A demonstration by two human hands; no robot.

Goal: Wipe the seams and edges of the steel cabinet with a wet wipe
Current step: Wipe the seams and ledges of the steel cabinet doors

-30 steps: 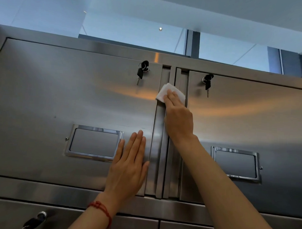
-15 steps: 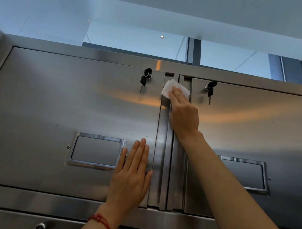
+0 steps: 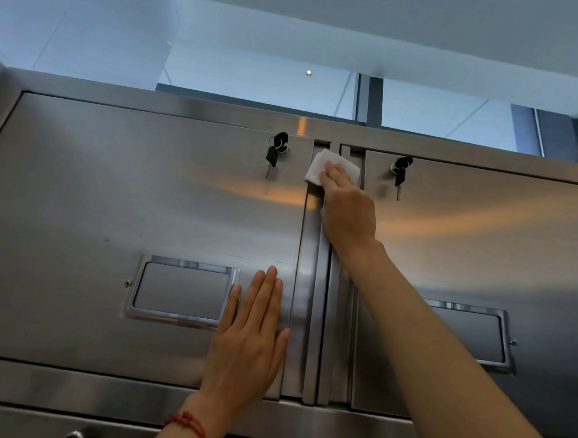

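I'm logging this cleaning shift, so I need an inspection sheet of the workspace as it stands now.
Surface: steel cabinet, two upper doors shut, vertical seam between them.
Job's things: white wet wipe pressed flat at the seam's top.
Clutter: keys hang in the left door's lock, keys in the right door's.
Hands: right hand presses the wipe with straight fingers; left hand rests flat on the left door, red bracelet on its wrist.
Cables: nothing seen.
Surroundings: ceiling and glass partition above the cabinet.
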